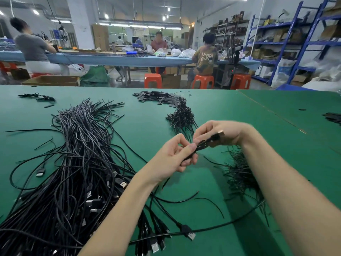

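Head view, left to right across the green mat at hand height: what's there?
Cable heap → left hand → black piece held in both hands → right hand → black scraps at the far right edge.

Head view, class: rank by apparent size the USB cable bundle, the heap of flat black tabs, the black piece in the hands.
1. USB cable bundle, largest by far.
2. Heap of flat black tabs, farther off, so perhaps understated.
3. Black piece, pinched by left hand and right hand.
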The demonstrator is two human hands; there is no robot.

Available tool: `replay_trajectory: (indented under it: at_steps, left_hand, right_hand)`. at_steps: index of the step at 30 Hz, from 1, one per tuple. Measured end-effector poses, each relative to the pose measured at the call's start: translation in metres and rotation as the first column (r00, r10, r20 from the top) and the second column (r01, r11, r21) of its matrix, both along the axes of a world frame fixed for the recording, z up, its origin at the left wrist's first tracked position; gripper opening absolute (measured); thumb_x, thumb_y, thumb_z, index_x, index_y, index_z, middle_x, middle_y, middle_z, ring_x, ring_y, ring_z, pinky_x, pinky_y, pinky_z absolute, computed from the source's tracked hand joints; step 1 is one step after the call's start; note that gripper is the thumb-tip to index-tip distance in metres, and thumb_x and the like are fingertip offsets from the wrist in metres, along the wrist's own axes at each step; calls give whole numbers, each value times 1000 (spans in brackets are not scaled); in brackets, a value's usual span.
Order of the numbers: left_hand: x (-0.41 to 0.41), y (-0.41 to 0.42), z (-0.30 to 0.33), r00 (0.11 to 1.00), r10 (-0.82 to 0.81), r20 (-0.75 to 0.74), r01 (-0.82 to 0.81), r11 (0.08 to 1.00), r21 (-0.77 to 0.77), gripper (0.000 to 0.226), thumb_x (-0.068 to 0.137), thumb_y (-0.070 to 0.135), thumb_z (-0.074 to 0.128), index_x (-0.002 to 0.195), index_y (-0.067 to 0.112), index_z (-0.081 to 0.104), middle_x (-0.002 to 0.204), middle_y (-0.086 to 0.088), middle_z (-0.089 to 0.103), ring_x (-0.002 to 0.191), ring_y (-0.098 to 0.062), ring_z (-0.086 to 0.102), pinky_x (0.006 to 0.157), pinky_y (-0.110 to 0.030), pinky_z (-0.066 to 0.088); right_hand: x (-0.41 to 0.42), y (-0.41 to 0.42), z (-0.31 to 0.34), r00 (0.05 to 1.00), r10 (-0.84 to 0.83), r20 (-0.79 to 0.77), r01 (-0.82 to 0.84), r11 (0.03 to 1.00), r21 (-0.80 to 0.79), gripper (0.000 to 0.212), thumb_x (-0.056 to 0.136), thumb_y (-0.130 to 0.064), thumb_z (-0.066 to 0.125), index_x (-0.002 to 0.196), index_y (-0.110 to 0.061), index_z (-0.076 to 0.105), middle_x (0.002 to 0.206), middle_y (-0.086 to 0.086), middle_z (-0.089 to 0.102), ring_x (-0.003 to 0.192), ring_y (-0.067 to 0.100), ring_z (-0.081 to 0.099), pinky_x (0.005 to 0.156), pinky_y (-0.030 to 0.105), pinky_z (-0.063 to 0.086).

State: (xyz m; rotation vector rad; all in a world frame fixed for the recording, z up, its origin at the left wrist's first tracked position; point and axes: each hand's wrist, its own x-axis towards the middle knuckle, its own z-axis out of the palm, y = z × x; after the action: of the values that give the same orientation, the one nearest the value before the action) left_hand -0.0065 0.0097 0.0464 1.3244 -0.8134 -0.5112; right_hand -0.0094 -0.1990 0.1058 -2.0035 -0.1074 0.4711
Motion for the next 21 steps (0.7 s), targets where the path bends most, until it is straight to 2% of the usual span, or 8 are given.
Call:
replay_trajectory:
  at_steps: [2, 4, 7, 9, 12, 14, 17, 21]
  left_hand:
    - [-1, -3, -4, 993, 67, 100, -71, 997, 34, 21, 103, 18, 53, 87, 15, 40, 72, -5, 68, 53, -12, 37, 47, -20, 32]
    - [-2, -7, -11, 947, 186, 263, -218, 971, 97, 20, 102, 23, 56, 86, 20, 44, 77, -3, 72, 57, -19, 39, 50, -28, 35]
    - [1, -8, -20, 857, 387, 341, -441, 893, 96, 21, 100, 27, 57, 82, 24, 45, 77, 4, 75, 55, -19, 40, 48, -31, 35]
    - [7, -5, -23, 823, 487, 293, -526, 848, 69, 20, 100, 28, 56, 85, 21, 44, 78, 6, 76, 54, -19, 39, 47, -31, 34]
    - [15, -2, -25, 853, 505, 135, -515, 856, 53, 16, 101, 31, 57, 96, 20, 46, 82, 0, 77, 59, -20, 40, 54, -32, 34]
    - [18, -1, -25, 866, 495, 69, -498, 866, 40, 14, 100, 29, 58, 101, 16, 51, 83, -5, 77, 60, -20, 44, 55, -29, 37]
    - [21, 2, -23, 863, 501, 59, -502, 865, -8, 14, 97, 24, 64, 91, 15, 56, 83, -24, 71, 57, -16, 48, 55, -26, 38]
    - [23, 4, -21, 866, 497, 51, -493, 867, -67, 16, 94, 20, 69, 87, 13, 56, 81, -25, 71, 57, -18, 45, 55, -27, 36]
  right_hand:
    - [6, 5, 31, 995, 91, -41, -99, 950, -295, 6, 75, -22, 84, 75, -20, 78, 66, -1, 58, 62, 13, 42, 55, 25, 29]
    - [12, 23, 52, 994, 103, -43, -109, 820, -562, 7, 76, -27, 86, 73, -26, 80, 61, -6, 59, 61, 12, 40, 54, 26, 26]
    - [22, 52, 59, 980, 146, 136, 5, 663, -749, 15, 78, -32, 83, 65, -37, 77, 63, -26, 68, 70, 0, 59, 61, 20, 41]
    - [21, 63, 53, 935, 188, 301, 113, 645, -756, 15, 77, -31, 80, 64, -37, 76, 62, -24, 68, 70, -3, 62, 62, 21, 47]
    - [13, 65, 37, 839, 259, 480, 192, 684, -704, 9, 81, -23, 75, 73, -26, 80, 66, -12, 72, 64, 2, 65, 63, 24, 55]
    - [7, 59, 26, 803, 246, 542, 182, 766, -617, 10, 85, -16, 73, 77, -19, 79, 68, -3, 74, 57, 6, 68, 56, 22, 54]
    - [-1, 47, 15, 780, 142, 609, 164, 894, -417, 8, 89, -9, 72, 81, -9, 74, 76, 6, 74, 55, 14, 71, 51, 23, 54]
    - [-9, 43, 15, 758, 163, 631, 127, 913, -389, 6, 92, -9, 70, 86, -10, 71, 80, 5, 71, 62, 14, 72, 64, 33, 60]
